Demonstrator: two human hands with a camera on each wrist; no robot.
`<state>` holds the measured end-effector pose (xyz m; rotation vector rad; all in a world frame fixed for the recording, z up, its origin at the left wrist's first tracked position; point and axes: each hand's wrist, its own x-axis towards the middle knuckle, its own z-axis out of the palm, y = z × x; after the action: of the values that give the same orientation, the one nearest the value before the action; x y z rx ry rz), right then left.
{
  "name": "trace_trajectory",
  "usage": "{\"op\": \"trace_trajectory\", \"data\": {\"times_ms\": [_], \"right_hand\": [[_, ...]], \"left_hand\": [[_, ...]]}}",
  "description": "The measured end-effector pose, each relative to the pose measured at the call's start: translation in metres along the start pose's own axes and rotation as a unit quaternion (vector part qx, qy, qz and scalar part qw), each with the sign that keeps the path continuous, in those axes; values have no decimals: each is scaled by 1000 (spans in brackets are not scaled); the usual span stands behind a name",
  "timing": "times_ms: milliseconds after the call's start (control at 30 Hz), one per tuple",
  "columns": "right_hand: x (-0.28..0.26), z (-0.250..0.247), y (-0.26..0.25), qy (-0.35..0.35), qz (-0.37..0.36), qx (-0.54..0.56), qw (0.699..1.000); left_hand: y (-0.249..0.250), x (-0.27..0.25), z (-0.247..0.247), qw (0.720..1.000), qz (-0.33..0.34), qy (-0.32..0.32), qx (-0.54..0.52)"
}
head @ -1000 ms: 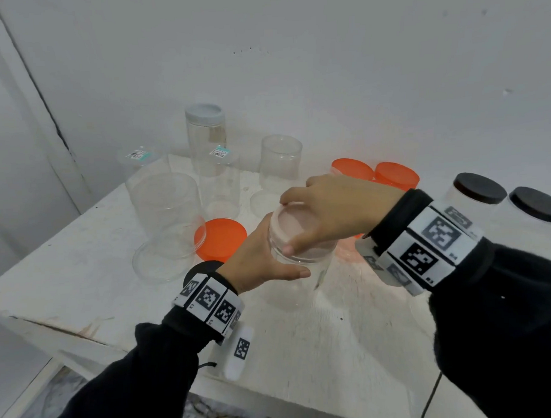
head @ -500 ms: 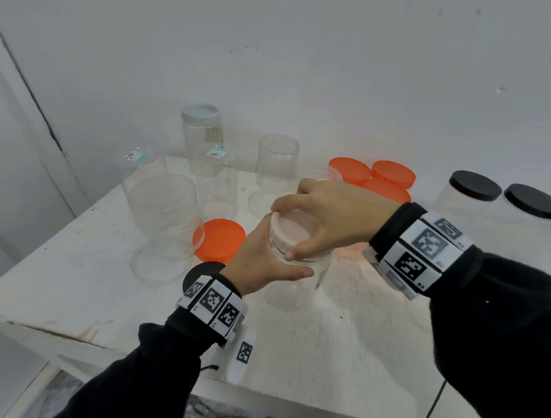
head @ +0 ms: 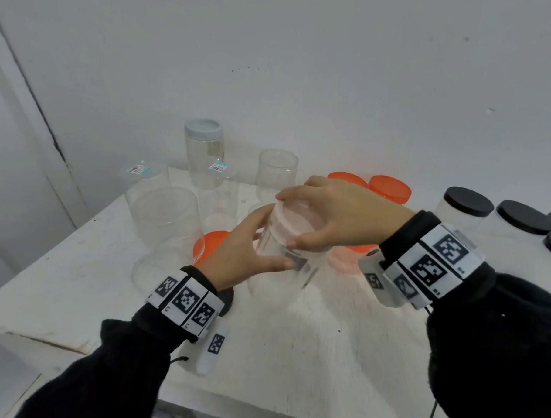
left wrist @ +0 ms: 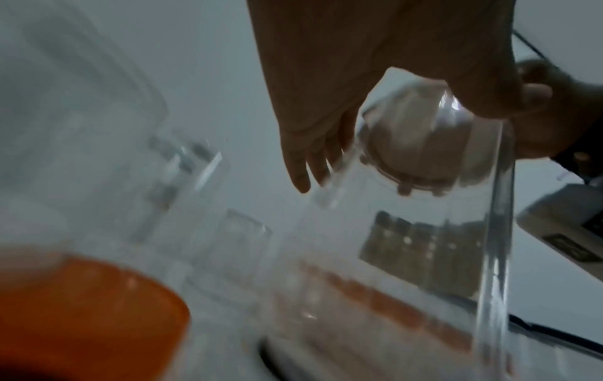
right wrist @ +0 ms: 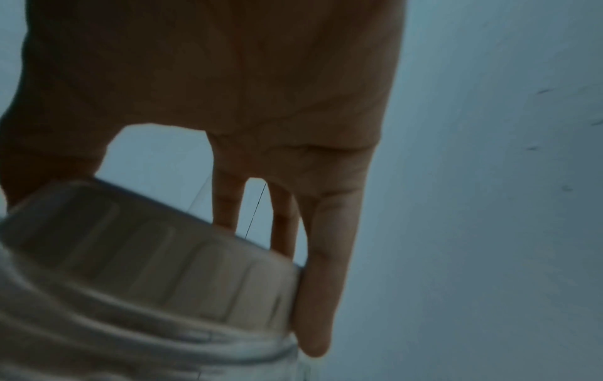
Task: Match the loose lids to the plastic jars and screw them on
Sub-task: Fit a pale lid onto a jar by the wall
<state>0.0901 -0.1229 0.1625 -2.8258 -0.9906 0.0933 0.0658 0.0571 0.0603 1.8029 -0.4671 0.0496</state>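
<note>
A clear plastic jar (head: 281, 271) stands tilted on the white table (head: 81, 274) in the middle of the head view. My left hand (head: 254, 251) grips its side from the left. A pale pink lid (head: 297, 220) sits on its mouth, and my right hand (head: 337, 215) grips that lid from above with fingers around the rim. The left wrist view shows the jar (left wrist: 424, 245) from below with the lid (left wrist: 421, 152) on top. The ribbed lid rim (right wrist: 156, 247) fills the right wrist view under my fingers (right wrist: 319, 283).
Several open clear jars (head: 167, 220) stand at the back left, one with a grey lid (head: 203, 128). A loose orange lid (head: 211, 243) lies left of my hands. Orange-lidded jars (head: 390, 188) and black-lidded jars (head: 468, 202) stand at the right.
My right hand has turned on the pink lid and the jar has tipped a little. The left hand keeps its hold on the jar's side.
</note>
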Motion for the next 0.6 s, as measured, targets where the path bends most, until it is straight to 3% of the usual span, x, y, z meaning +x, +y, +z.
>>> {"op": "trace_trajectory", "data": {"times_ms": [167,333,467,600], "right_hand": [[13,-32,10,96,26,6,995],[49,-47,19,203,40,31,978],[83,-50,21,268,35,54,961],[115,-47,26,285,29,62,956]], "left_hand": [[9,-9,-53,974,52,145,169],[-11,-11,-100,892,20,238,384],[-29,-10,-121,854,-73,223,464],[-36,-8,-123,855,-119,195,466]]}}
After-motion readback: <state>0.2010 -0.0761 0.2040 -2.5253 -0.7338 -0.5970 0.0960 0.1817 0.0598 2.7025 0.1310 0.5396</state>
